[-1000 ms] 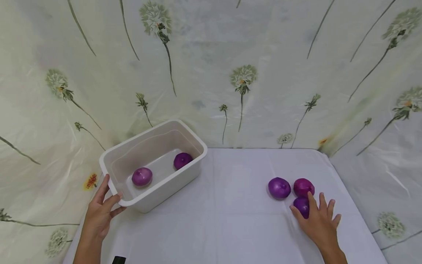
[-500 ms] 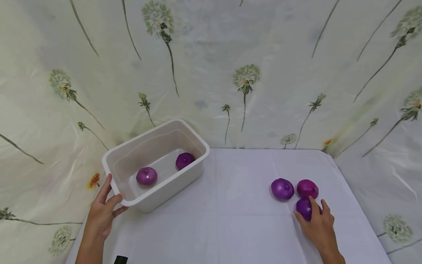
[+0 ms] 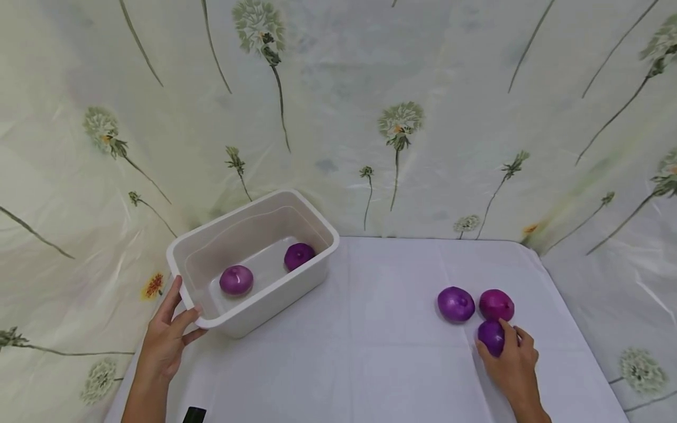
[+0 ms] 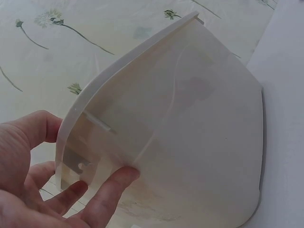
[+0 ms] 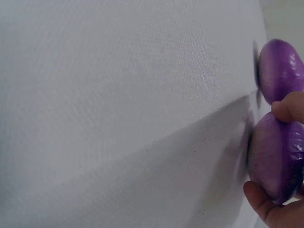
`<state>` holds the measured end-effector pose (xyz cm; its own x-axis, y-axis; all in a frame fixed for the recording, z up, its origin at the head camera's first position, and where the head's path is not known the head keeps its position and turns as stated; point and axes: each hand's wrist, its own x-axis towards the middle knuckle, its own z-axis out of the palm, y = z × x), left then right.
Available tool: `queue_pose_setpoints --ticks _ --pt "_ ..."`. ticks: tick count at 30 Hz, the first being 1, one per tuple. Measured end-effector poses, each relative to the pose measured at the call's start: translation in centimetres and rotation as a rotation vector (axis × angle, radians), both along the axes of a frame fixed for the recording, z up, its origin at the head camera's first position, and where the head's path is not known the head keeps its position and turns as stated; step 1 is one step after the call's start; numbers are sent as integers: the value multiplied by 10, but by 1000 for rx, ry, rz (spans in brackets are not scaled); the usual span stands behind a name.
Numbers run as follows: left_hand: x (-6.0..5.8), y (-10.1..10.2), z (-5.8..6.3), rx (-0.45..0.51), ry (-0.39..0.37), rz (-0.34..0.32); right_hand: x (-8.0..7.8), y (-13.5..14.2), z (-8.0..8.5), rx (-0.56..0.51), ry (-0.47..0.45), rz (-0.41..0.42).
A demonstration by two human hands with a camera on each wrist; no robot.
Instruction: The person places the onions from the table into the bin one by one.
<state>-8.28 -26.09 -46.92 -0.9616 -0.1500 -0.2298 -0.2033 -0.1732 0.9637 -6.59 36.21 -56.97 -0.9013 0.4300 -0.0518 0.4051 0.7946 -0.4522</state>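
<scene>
Onion (image 3: pixel 489 337), nearest: your right grip (image 3: pixel 510 362) is pinching its sides, best squeezed evenly; your left grip (image 3: pixel 165 343) is holding the tub (image 3: pixel 280 294).

My head view gives me a bare left hand (image 3: pixel 165 342) and a bare right hand (image 3: pixel 510 362); both forearms (image 3: pixel 145 396) are bare.

**No Lettering Readable**

From my remote seat I can read no text, label, brand, number or sign in the head view or either wrist view. I make out no characters on the white rectangular plastic bin (image 3: pixel 277 295), the glossy, rounded purple onion-like items (image 3: pixel 456 304), the white cloth-covered table (image 3: pixel 391 282) or the pale, flower-printed plastic sheet (image 3: pixel 328 88).
</scene>
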Motion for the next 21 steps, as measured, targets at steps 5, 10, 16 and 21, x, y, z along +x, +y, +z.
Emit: queue_pose_setpoints --ticks 5,10,16,21 --pt "1 -1 -1 2 -2 1 4 -1 6 -41 22 -37" --pt "0 -1 -1 -6 6 -1 6 -3 17 -57 80 -36" --pt "-1 -2 -1 -4 15 -11 -2 -9 32 -50 211 21" --pt "0 -2 -1 -2 6 -16 -13 -28 54 -41 273 136"
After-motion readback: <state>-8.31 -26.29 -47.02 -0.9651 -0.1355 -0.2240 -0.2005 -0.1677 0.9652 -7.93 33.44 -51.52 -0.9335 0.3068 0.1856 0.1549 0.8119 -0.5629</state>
